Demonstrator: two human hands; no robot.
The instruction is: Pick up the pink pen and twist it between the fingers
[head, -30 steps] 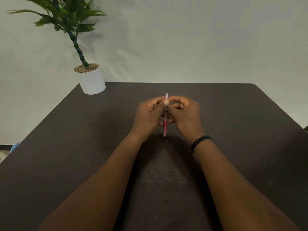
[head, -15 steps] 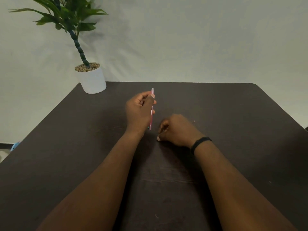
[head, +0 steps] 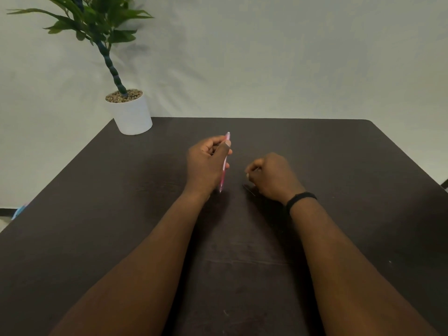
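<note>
My left hand grips a pink pen upright over the middle of the dark table, thumb pressed along its barrel and its tip pointing down toward me. To its right, my right hand hovers just above the table with its fingers curled and thumb against forefinger. A very thin dark rod sticks out below those fingers, and the hand seems to pinch it. A black band sits on the right wrist.
A white pot with a green plant stands on the table's far left corner. A pale wall lies behind. The table's edges run along the left and the far right.
The hands have parted. The left carried the pen leftward; the right dropped to the thin rod on the table, then lifted and shifted right with it.
</note>
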